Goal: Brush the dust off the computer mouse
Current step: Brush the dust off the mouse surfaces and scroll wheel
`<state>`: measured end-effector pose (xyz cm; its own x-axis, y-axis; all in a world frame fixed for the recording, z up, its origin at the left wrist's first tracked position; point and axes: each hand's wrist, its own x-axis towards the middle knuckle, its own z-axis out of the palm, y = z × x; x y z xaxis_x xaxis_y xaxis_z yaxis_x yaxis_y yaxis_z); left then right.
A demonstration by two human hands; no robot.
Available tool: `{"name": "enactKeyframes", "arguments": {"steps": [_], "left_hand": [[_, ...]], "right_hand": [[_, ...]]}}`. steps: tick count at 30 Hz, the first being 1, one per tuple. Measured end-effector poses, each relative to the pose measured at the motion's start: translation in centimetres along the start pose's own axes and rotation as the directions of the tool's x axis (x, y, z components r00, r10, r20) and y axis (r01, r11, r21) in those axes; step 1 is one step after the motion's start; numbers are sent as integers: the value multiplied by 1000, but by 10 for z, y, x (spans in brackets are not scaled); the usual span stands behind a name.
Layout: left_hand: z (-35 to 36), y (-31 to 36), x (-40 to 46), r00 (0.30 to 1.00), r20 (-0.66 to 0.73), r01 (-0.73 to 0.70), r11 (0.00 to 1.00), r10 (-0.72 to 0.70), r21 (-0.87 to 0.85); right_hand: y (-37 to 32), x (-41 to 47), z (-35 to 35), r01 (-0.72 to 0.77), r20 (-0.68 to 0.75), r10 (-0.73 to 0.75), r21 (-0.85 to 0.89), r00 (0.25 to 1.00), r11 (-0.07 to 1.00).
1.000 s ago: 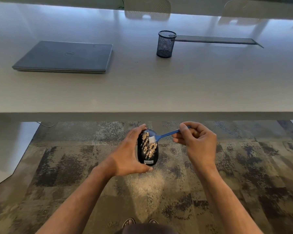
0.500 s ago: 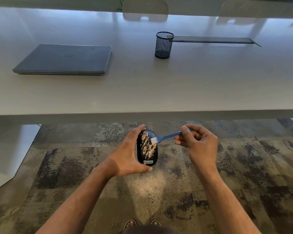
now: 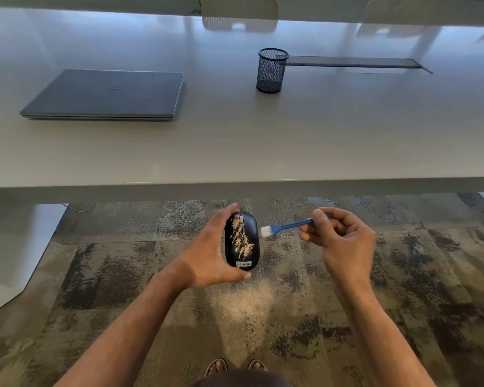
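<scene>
A black computer mouse (image 3: 250, 230) with tan dust streaked down its top is held in the air below the table's front edge. My left hand (image 3: 207, 255) grips it from the left side, fingers over its far end and thumb under its near end. My right hand (image 3: 344, 241) pinches the handle of a small blue brush (image 3: 285, 227). Its white bristles sit just off the right edge of the mouse, not touching the dust.
A white table (image 3: 263, 152) spans the view, bearing a shut grey laptop (image 3: 109, 93) at left and a black mesh pen cup (image 3: 271, 69) in the middle. Patterned carpet lies below, with a patch of fallen dust (image 3: 246, 300) under the mouse.
The brush has swept rightward off the top of the mouse and now sits beside its right edge. My right hand moved right with it. The left hand keeps its hold.
</scene>
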<state>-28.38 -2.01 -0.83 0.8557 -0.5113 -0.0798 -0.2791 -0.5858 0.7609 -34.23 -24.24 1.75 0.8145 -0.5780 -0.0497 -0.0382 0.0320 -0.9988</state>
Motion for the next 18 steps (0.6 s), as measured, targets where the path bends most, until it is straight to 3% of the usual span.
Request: {"name": "enactKeyframes", "arguments": {"steps": [6,12,18], "left_hand": [[2,0,1,1000,19,8,1000,-8,15],[2,-2,0,999,25,20,1000,-20,19],[4,-2,1,1000,21,11,1000,-12,17]], "right_hand": [[2,-9,9,1,100,-2,8,995,1000],[3,-6,-5,19,18,-19,3,1000,1000],[3,-14,6,32,109,-31,-3,994,999]]}}
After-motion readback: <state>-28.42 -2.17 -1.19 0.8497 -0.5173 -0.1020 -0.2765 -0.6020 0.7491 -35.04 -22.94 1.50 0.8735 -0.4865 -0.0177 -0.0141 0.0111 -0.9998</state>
